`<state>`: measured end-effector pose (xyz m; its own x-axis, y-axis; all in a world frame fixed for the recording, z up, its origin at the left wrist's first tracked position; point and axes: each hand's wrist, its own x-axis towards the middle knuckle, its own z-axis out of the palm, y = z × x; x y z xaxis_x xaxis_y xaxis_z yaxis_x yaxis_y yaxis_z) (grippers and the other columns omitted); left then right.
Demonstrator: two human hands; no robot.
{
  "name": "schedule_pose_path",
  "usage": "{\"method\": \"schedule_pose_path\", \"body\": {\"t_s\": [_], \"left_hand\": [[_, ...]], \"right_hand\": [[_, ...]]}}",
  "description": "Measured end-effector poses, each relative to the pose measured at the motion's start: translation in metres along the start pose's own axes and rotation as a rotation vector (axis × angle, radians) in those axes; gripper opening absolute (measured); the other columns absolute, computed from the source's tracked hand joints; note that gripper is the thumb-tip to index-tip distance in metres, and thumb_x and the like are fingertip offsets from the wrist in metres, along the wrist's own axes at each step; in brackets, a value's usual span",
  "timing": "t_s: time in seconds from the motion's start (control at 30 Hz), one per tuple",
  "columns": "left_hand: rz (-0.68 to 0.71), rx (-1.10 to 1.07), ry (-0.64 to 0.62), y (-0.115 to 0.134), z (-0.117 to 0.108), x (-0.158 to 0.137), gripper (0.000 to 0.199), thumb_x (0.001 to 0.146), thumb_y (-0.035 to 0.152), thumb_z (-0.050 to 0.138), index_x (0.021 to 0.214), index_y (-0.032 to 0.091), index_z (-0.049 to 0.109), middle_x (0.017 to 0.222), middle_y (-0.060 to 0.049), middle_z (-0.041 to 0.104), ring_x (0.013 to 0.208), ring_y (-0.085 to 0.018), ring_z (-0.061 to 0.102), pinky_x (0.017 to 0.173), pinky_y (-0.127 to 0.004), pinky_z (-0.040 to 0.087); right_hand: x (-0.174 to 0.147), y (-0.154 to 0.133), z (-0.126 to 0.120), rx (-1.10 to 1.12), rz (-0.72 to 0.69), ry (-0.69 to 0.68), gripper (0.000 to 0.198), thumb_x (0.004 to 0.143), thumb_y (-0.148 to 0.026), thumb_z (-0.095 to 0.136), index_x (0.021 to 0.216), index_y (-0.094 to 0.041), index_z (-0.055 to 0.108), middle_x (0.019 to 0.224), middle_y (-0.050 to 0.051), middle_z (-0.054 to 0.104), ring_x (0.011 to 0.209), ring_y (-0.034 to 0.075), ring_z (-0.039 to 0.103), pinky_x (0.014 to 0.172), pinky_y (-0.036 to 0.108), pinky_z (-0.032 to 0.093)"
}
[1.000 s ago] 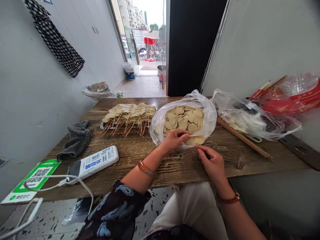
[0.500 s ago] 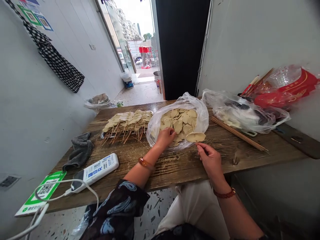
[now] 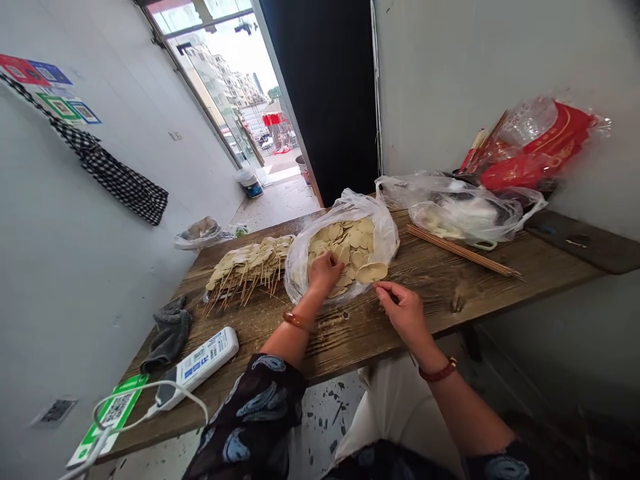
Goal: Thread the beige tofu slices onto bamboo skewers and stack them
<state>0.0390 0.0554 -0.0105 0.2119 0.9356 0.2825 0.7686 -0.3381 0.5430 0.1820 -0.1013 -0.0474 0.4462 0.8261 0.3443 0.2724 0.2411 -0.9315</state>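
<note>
A clear plastic bag (image 3: pixel 385 233) stands with its mouth spread, full of thin, pale tan, round slices (image 3: pixel 357 240) of some food. My left hand (image 3: pixel 326 272) reaches over its near left rim, fingertips curled together among the slices; what they pinch is hidden. At the bag's near right edge, my right hand (image 3: pixel 403 310) pinches a thin wooden skewer, mostly hidden by the fingers. One oval slice (image 3: pixel 371 272) sits on that skewer's tip. Left of the bag, skewered slices (image 3: pixel 250 263) lie stacked in layers, their sticks pointing towards me.
A bundle of bare skewers (image 3: pixel 465 252) lies right of the bag. Behind it are another plastic bag (image 3: pixel 460 207) and red packaging (image 3: pixel 545 150). At left lie a dark cloth (image 3: pixel 167 333), a white device (image 3: pixel 200 367) with a cable and a green QR card (image 3: pixel 113 413).
The camera view has turned and tilted, shifting the table's contents leftwards. My left hand has moved slightly among the slices. My right hand still holds the skewer with its slice.
</note>
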Motion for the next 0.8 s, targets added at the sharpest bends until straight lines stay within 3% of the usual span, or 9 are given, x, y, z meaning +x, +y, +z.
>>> {"method": "schedule_pose_path", "body": {"t_s": [0.13,0.2,0.3,0.43,0.63,0.8], "left_hand": [[-0.098,-0.532,-0.103,0.002,-0.012,-0.004,0.015,0.064,0.023,0.065,0.066,0.017,0.051,0.058,0.006,0.048,0.054,-0.008,0.044,0.055,-0.021,0.035],[-0.165,-0.813,-0.171,0.002,-0.02,-0.011,0.023,0.06,0.026,0.071,0.074,0.016,0.056,0.062,0.005,0.053,0.053,-0.007,0.048,0.054,-0.021,0.039],[-0.259,-1.028,-0.241,0.0,-0.029,-0.022,0.036,0.053,0.026,0.079,0.082,0.013,0.062,0.071,0.001,0.061,0.055,-0.006,0.052,0.055,-0.02,0.044],[-0.306,-1.122,-0.287,-0.006,-0.032,-0.029,0.038,0.05,0.029,0.084,0.077,0.012,0.064,0.068,0.001,0.061,0.054,-0.006,0.053,0.052,-0.019,0.044],[-0.286,-1.174,-0.189,-0.014,-0.031,-0.03,0.036,0.051,0.032,0.085,0.075,0.013,0.064,0.067,0.003,0.058,0.053,-0.004,0.048,0.047,-0.017,0.04],[-0.259,-1.161,-0.157,-0.018,-0.027,-0.036,0.038,0.053,0.036,0.083,0.078,0.014,0.065,0.065,0.002,0.059,0.054,-0.005,0.049,0.047,-0.016,0.04]], "right_hand": [[0.0,0.0,0.0,0.013,-0.022,-0.073,0.027,0.085,-0.034,0.054,0.091,-0.018,0.075,0.085,0.007,0.075,0.07,0.019,0.066,0.063,0.029,0.051],[0.0,0.0,0.001,0.005,-0.048,-0.124,0.026,0.085,-0.034,0.054,0.089,-0.018,0.075,0.082,0.006,0.074,0.07,0.019,0.066,0.062,0.028,0.051],[-0.001,-0.002,0.0,0.008,-0.085,-0.188,0.025,0.085,-0.033,0.055,0.086,-0.018,0.075,0.078,0.004,0.073,0.069,0.018,0.064,0.061,0.026,0.049],[-0.001,-0.006,-0.003,0.061,-0.013,-0.262,0.027,0.085,-0.035,0.056,0.087,-0.017,0.075,0.069,0.003,0.068,0.06,0.014,0.058,0.051,0.022,0.043],[-0.002,-0.007,-0.01,0.217,0.188,-0.333,0.032,0.082,-0.042,0.06,0.092,-0.015,0.075,0.058,-0.001,0.057,0.048,0.009,0.046,0.041,0.02,0.037],[-0.002,-0.007,-0.008,0.19,0.229,-0.43,0.031,0.081,-0.041,0.061,0.092,-0.015,0.074,0.059,-0.001,0.056,0.049,0.009,0.046,0.041,0.019,0.037]]}}
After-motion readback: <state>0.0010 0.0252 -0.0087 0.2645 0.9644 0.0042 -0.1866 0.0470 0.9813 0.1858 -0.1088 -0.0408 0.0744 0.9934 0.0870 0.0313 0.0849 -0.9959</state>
